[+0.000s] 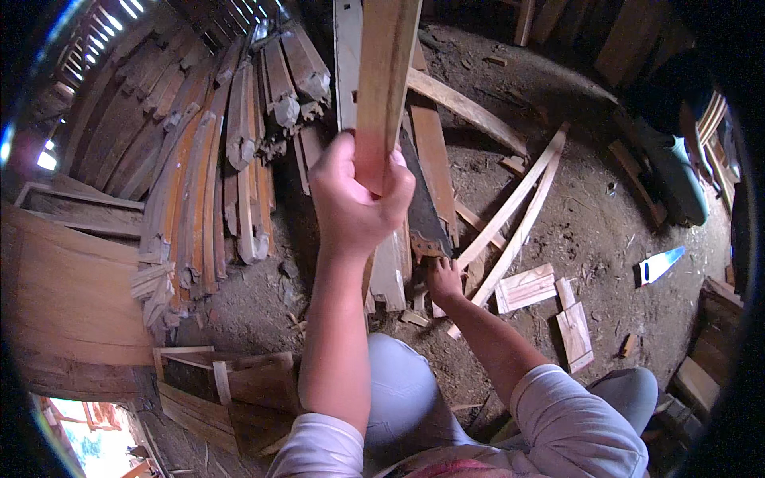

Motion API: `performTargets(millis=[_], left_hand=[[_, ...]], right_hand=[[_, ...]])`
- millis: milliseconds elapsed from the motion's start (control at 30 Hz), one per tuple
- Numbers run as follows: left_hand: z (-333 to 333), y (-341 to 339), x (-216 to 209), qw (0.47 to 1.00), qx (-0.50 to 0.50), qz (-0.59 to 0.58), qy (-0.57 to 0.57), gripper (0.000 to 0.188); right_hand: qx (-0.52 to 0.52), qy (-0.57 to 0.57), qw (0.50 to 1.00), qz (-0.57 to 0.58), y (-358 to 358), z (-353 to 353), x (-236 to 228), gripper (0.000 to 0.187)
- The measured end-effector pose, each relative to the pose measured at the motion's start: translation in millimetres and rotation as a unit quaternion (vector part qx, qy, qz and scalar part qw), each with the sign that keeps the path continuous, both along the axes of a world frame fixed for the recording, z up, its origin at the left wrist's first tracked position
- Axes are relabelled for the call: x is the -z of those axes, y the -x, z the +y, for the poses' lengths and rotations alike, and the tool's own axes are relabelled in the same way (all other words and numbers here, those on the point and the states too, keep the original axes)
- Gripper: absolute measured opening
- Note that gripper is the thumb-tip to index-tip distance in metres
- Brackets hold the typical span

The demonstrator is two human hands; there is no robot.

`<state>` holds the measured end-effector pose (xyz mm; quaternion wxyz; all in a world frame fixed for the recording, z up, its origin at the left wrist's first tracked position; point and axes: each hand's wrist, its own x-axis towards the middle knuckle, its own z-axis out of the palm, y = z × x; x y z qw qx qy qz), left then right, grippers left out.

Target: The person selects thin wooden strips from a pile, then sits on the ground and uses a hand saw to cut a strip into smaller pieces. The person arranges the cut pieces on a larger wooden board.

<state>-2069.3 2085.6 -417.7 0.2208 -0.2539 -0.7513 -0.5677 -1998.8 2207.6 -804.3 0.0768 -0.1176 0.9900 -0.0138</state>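
Note:
My left hand (360,185) is closed around the near end of a long wooden plank (386,68), raised in front of me and running away toward the top of the view. Lower and to the right, my right hand (445,280) is closed at the wooden handle of a handsaw (425,195). The saw's dark blade points away from me, just right of the plank and partly behind my left hand. Under the blade lie boards, among them a brown board (434,171). Two thin pale strips (518,211) cross the ground right of the saw.
Stacked timber (199,183) fills the left side. A second handsaw (661,265) lies on the dirt floor at right. Short board offcuts (526,288) rest near my right forearm. A wooden frame (231,390) stands at lower left. Another person's leg (681,187) shows at far right.

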Motion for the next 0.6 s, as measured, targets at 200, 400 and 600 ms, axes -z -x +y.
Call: performTargets(millis=[200, 400, 600], left_hand=[[27, 6, 2, 0.994, -0.063, 0.037, 0.085, 0.015], [38, 6, 12, 0.995, -0.062, 0.025, 0.075, 0.019], [39, 4, 16, 0.999, -0.009, -0.02, 0.028, 0.018]], right_hand=[[-0.001, 0.042, 0.999, 0.03, 10, 9, 35, 0.039], [0.034, 0.04, 0.998, 0.032, 14, 28, 28, 0.041], [-0.032, 0.115, 0.993, -0.021, 6, 43, -80, 0.036]])
